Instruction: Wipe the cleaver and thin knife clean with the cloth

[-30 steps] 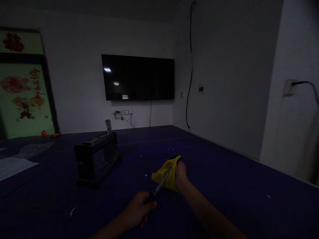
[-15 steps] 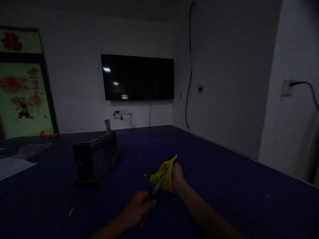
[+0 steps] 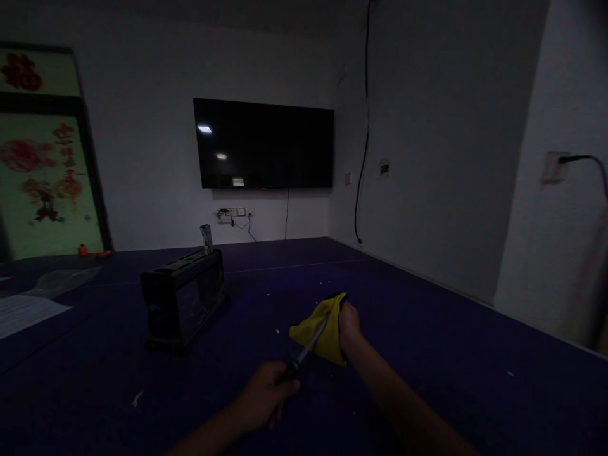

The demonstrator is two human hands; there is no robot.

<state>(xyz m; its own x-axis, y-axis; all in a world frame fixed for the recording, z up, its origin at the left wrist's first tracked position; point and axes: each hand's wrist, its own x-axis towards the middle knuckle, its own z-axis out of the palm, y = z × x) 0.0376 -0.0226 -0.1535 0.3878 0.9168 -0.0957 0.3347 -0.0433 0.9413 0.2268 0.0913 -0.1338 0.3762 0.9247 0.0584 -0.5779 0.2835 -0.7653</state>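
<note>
My left hand (image 3: 263,394) is closed around the black handle of a knife (image 3: 310,345). Its narrow grey blade slants up and to the right, and the tip end lies against a yellow cloth (image 3: 329,347). That cloth has a dark edging and hangs in folds from my right hand (image 3: 350,324), which grips it from the right side. The cloth covers most of the right fingers. Both hands are above the dark blue surface, and the room is dim.
A black upright box (image 3: 183,297) with a slotted top stands left of my hands, a light patterned piece (image 3: 206,239) sticking up from it. White scraps (image 3: 137,398) dot the blue surface (image 3: 256,297). Papers (image 3: 31,313) lie far left; a television (image 3: 263,145) hangs behind.
My right hand and the yellow cloth have shifted slightly right. The knife blade shows a little more of its length, still against the cloth. My left hand has barely moved.
</note>
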